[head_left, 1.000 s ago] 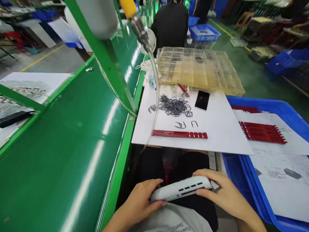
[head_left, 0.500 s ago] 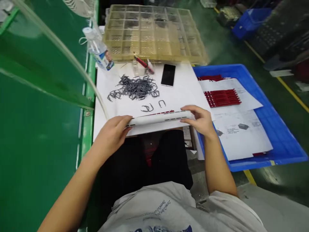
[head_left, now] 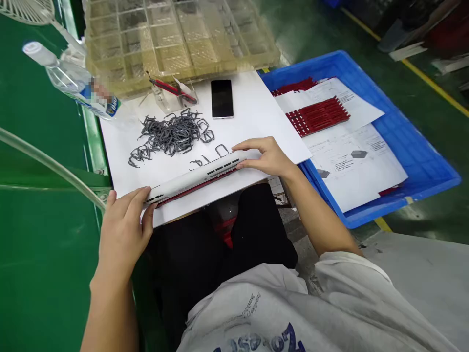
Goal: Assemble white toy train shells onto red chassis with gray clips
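1. You seem to be at the fitting step. A white slotted bar (head_left: 194, 178) lies lengthwise near the front edge of a white board (head_left: 256, 112), along a red strip (head_left: 196, 188) that shows beside its near side.
2. In my judgement, the next move calls for squaring the bar to the strip at both ends before you apply any pressure.
3. Your left hand (head_left: 122, 230) holds the bar's left end. Its fingers (head_left: 126, 198) curl over and are slightly spread, gripping the end from your side.
4. Your right hand (head_left: 266, 156) rests on the bar's right end, with its fingers (head_left: 249, 149) held close together and lying across the top. You cannot tell from this view how firmly they press, and the thumb is hard to make out.
5. A pile of gray U-shaped clips (head_left: 172, 134) lies just beyond the bar, with a phone (head_left: 222, 98) past it. A clear tray (head_left: 176, 39) sits at the far edge of the board, and a blue crate (head_left: 330, 61) stands to your right.
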Available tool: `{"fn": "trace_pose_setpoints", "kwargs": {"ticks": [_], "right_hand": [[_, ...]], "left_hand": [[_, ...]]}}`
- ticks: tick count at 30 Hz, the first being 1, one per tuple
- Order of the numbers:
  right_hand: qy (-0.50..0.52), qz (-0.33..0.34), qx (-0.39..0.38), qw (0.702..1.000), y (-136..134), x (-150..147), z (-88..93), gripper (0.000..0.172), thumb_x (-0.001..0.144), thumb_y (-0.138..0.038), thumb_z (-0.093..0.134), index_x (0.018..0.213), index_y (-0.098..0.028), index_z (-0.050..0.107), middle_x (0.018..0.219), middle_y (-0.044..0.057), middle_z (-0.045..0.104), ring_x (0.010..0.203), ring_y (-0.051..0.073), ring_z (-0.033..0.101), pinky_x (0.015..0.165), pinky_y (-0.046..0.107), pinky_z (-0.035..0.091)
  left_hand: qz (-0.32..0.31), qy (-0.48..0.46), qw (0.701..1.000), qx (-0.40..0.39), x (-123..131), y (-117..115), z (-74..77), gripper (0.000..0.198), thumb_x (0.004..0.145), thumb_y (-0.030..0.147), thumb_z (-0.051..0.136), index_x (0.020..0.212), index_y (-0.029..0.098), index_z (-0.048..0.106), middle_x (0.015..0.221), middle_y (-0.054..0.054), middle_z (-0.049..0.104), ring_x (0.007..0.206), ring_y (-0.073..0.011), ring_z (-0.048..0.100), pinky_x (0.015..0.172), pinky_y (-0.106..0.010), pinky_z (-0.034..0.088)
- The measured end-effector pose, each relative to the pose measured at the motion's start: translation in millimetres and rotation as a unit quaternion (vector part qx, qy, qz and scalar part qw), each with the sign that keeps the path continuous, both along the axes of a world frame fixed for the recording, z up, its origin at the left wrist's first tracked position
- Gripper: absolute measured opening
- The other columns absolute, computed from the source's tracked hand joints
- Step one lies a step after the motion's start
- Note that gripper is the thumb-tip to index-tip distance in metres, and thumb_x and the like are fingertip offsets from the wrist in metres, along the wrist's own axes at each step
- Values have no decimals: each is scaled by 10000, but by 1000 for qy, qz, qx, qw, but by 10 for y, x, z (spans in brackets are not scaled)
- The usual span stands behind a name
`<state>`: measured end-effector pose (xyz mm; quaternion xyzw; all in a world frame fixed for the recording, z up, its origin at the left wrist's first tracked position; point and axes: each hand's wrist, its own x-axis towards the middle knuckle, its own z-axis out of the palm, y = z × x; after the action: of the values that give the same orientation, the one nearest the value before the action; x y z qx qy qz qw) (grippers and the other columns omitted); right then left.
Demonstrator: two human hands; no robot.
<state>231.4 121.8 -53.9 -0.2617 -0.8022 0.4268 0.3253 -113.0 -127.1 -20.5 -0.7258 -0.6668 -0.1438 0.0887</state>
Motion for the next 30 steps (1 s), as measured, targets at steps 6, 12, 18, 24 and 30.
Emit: {"fn": "trace_pose_setpoints", "kwargs": {"ticks": [6, 12, 18, 24, 30], "right_hand": [[-29, 23, 2, 999, 65, 53, -107, 476, 848, -432, 961, 1277, -236, 889, 1258, 81, 877, 1160, 332, 818, 1085, 469, 628], [-62, 53, 38, 996, 222, 78, -203, 468, 898, -468, 920, 1310, -251, 876, 1250, 70, 876, 1146, 320, 814, 1068, 434, 597], [-70, 68, 95, 991, 291, 50, -232, 472, 950, -520, 865, 1305, -210, 841, 1178, 115, 852, 1094, 315, 753, 1025, 448, 543], [-39, 39, -16, 998, -10, 149, -86, 479, 972, -578, 819, 1241, -183, 796, 968, 36, 750, 861, 204, 658, 811, 327, 509], [36, -3, -243, 969, -649, 501, 123, 468, 1082, -608, 690, 1340, -221, 737, 828, -49, 589, 594, 105, 556, 566, 240, 508]], "left_hand": [[-26, 51, 998, 17, -10, 41, -112, 362, 1154, 258, 559, 1454, 108, 695, 1285, -207, 844, 1124, -328, 818, 1309, -611, 424], [-29, 67, 997, 18, 5, 50, -141, 331, 1139, 226, 594, 1446, 153, 696, 1324, -153, 856, 1119, -302, 848, 1268, -542, 463], [-38, 71, 997, 16, 6, 69, -174, 348, 1140, 283, 598, 1441, 140, 695, 1307, -167, 857, 1083, -316, 841, 1087, -471, 542], [-48, -28, 998, -10, 1, -64, -146, 419, 1105, 343, 640, 1488, 174, 657, 1269, -146, 836, 1009, -310, 819, 874, -416, 558], [-26, -264, 964, 5, 224, -574, 0, 422, 992, 297, 788, 1412, 275, 753, 1280, -53, 854, 1073, -270, 836, 942, -376, 692]]}}
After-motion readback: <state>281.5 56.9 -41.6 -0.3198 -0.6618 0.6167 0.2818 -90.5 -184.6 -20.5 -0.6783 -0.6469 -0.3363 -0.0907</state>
